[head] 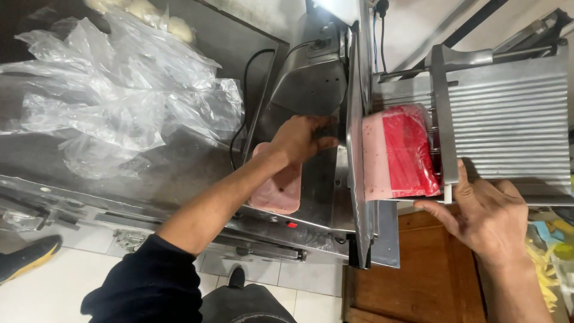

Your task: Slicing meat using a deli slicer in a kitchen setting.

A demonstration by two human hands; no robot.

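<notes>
now right hand (487, 209) grip sits just beside meat block (394, 152)

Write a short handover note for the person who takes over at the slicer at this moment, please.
Left hand: open, at the outlet side of the slicer blade, above the stack of pink slices on the receiving tray.
Right hand: its grip is on the carriage pusher plate, which presses the block of pink meat in red wrap against the blade.
Done: several slices are stacked.
Left: most of the block is uncut.
Clear plastic bags lie on the steel counter at the left.
</notes>
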